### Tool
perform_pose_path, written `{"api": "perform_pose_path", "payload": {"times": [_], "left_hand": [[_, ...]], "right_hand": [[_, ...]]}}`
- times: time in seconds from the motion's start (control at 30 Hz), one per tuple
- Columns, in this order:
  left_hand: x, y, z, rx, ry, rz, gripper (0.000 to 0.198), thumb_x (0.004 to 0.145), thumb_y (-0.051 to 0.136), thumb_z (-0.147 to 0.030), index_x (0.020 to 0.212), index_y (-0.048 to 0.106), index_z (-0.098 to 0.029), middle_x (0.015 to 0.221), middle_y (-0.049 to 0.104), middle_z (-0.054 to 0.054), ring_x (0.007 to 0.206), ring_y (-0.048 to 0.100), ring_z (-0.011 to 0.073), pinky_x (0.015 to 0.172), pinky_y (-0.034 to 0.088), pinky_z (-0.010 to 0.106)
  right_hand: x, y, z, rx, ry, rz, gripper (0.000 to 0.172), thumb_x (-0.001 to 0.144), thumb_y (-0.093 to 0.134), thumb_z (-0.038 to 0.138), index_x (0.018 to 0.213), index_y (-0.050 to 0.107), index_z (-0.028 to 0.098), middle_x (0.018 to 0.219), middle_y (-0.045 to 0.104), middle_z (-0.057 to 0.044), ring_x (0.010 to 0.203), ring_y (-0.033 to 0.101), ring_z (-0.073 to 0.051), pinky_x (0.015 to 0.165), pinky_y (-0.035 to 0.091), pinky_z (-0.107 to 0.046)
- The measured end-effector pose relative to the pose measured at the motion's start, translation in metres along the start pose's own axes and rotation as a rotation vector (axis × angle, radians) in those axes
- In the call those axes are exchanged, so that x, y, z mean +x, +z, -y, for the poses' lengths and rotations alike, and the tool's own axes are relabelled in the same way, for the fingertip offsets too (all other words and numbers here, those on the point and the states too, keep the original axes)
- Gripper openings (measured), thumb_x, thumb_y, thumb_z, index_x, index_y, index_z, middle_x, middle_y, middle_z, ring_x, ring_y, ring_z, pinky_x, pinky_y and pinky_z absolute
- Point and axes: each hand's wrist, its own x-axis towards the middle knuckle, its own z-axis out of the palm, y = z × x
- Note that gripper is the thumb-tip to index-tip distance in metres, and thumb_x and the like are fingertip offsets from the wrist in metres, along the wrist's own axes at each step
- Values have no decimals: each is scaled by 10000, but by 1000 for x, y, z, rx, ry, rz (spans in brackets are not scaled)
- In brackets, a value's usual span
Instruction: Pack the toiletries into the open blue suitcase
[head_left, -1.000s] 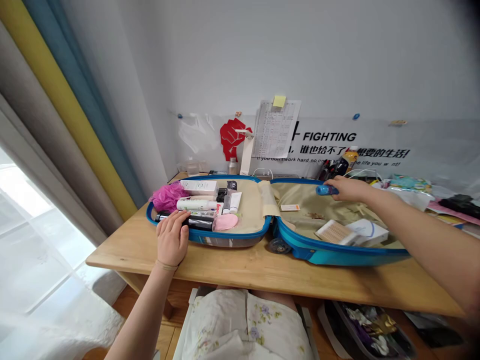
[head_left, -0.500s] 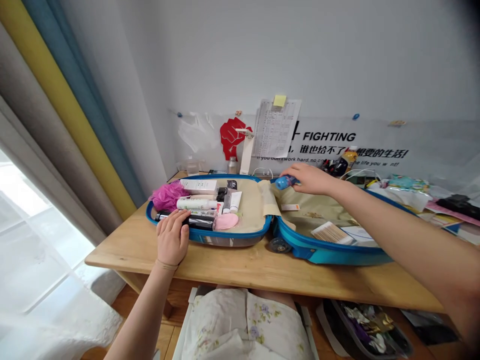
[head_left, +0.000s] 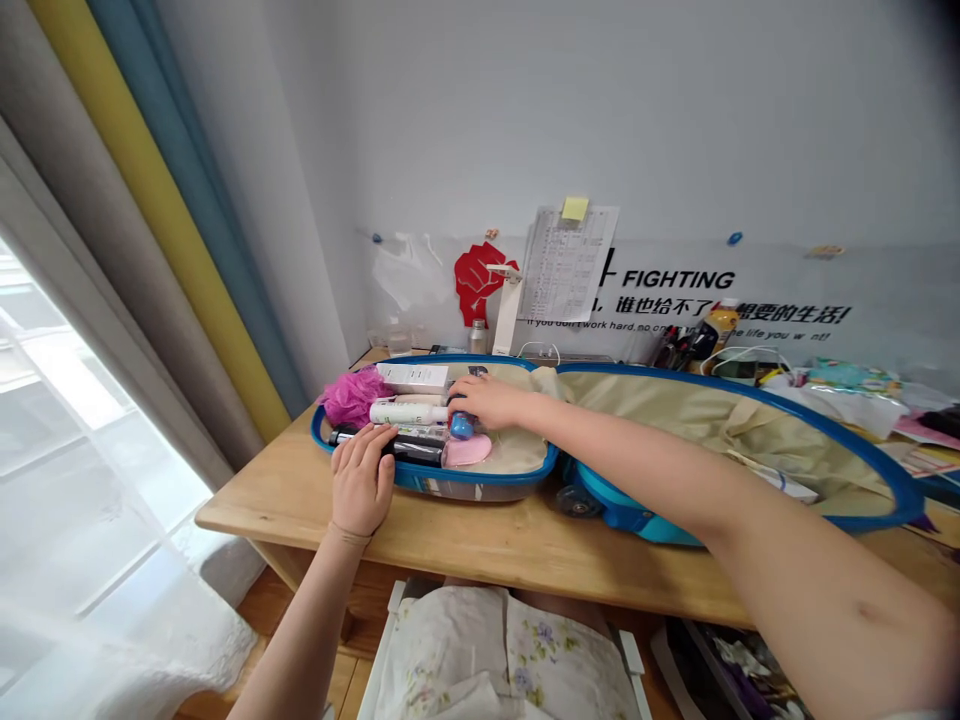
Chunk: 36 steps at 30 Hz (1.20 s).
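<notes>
"Wooden table (head_left: 247,500) against a pale wall (head_left: 637,120): what lay at the centre of the activity?"

"Small blue bottle (head_left: 463,427), located inside the left half of an open suitcase (head_left: 480,482), next to a pink oval disc (head_left: 474,451). Contact between the two could not be determined."

"How was it held?"

"By the right hand (head_left: 491,402), its fingers clamped on the bottle from above, the forearm crossing both suitcase halves."

"And the left hand (head_left: 365,480)?"

"Its fingers lay over the near rim, against a glossy black cylinder (head_left: 421,450); whether they gripped anything could not be told."

"Which objects surrounded these?"

"White bottle (head_left: 405,412) on its side, a long white carton (head_left: 412,377) behind it, and a magenta mesh bath puff (head_left: 351,397) at the left end."

"And farther out?"

"In the beige-lined right half, a white box (head_left: 784,483) was partly hidden by the forearm. Above, a transparent banner showed a red fist (head_left: 474,285) and the word FIGHTING; printed sheets (head_left: 568,268), topped by a yellow sticky note (head_left: 575,208), hung over it. Grey, yellow and blue curtains (head_left: 172,220) stood at left."
</notes>
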Motion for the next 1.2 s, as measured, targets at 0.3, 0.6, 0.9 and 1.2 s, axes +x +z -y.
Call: {"api": "perform_pose_path", "payload": {"times": [0.3, 0.6, 0.9, 1.2], "left_hand": [[0, 1, 0, 5, 19, -4, 387, 986, 312, -311, 1213, 596, -178, 1206, 665, 97, 1194, 546, 250, 1011, 329, 392], [0, 0, -1, 1, -2, 5, 396, 982, 306, -313, 1219, 596, -182, 1224, 657, 103, 1210, 537, 249, 1019, 324, 398], [0, 1, 0, 8, -2, 1, 398, 981, 305, -318, 1215, 599, -185, 1219, 658, 105, 1212, 537, 248, 1022, 325, 397], [0, 1, 0, 10, -1, 7, 397, 980, 305, -314, 1222, 593, -187, 1224, 655, 107, 1217, 533, 250, 1029, 323, 398]], "right_hand": [[-4, 1, 0, 171, 310, -66, 254, 806, 631, 264, 1044, 665, 184, 1125, 655, -91, 990, 618, -196, 836, 471, -281], [-79, -38, -87, 194, 697, -54, 370, 929, 382, 311, 1148, 647, 177, 1083, 709, -80, 924, 656, -171, 817, 470, -276], [-160, 41, -109, 177, 840, 310, 409, 568, 751, 122, 973, 717, 166, 1048, 710, -141, 920, 660, -287, 779, 489, -352], [-165, 9, -127, 100, 921, 198, 262, 711, 671, 294, 948, 685, 182, 810, 700, -105, 722, 650, -244, 647, 487, -340]]}}
